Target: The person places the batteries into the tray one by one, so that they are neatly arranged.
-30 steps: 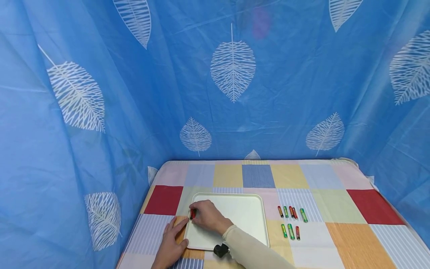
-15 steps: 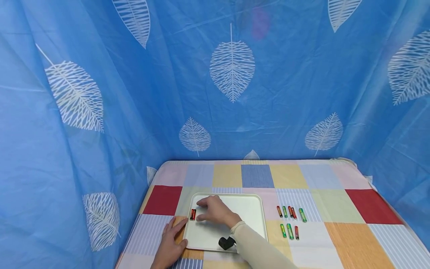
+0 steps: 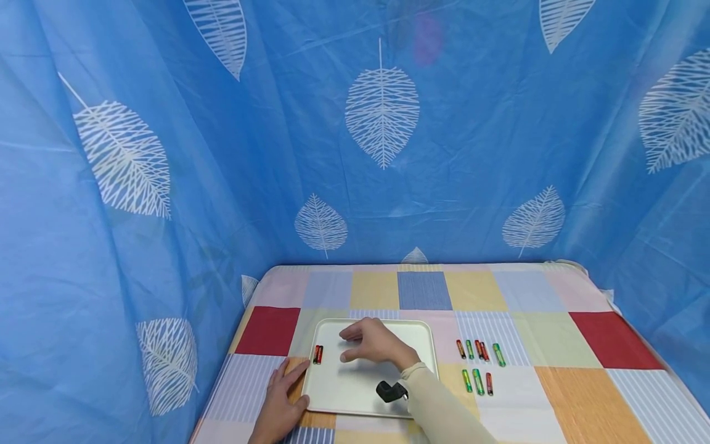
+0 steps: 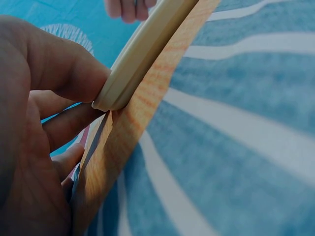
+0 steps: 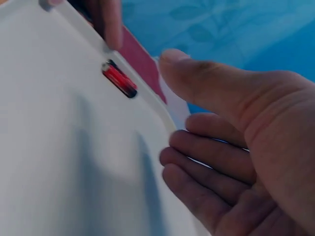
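White tray (image 3: 344, 393), touched at eight o'clock by the spread left hand (image 3: 281, 402), holds two red batteries (image 3: 320, 355) at nine, now let go, as the empty right hand (image 3: 378, 343), thumb and fingers apart, has pulled rightward, leaving eight loose batteries (image 3: 478, 382) outside at three.

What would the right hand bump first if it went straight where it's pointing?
Probably the two red batteries on the white tray, though the right hand might pass over; its height is unclear.
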`<state>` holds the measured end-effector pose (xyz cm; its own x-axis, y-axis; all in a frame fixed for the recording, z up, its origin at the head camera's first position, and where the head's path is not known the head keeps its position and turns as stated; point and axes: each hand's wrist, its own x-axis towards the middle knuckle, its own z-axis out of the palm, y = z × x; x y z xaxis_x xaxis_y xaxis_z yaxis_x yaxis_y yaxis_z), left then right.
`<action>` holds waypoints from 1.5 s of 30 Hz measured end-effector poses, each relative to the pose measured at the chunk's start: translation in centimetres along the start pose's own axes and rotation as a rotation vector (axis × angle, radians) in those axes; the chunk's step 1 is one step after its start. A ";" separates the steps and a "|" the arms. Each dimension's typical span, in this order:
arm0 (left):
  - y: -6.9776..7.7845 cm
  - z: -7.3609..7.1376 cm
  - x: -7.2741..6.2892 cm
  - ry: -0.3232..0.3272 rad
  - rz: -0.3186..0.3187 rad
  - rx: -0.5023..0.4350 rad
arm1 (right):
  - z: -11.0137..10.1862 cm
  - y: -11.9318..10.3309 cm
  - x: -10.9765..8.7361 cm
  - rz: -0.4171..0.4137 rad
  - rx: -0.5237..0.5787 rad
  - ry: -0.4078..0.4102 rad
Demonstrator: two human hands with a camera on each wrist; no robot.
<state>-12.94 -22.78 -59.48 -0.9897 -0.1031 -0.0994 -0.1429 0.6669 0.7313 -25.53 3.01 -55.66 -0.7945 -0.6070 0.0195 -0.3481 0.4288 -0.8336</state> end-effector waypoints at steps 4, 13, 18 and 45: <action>0.1 -0.1 0.0 -0.001 -0.001 -0.005 | -1.1 0.5 -0.7 -0.002 0.042 -0.021; 0.3 -0.1 -0.1 -0.008 -0.001 -0.008 | -3.1 1.3 -2.2 -0.005 0.105 -0.053; 0.1 -0.1 0.0 0.001 0.015 -0.010 | -4.1 1.8 -3.2 0.007 0.125 -0.049; 0.0 0.0 -0.1 -0.004 -0.004 -0.005 | -8.5 5.0 -9.3 0.018 0.157 0.071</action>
<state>-12.87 -22.81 -59.45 -0.9892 -0.1026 -0.1049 -0.1466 0.6630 0.7342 -24.14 16.46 -55.34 -0.8351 -0.5488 0.0383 -0.2562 0.3263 -0.9099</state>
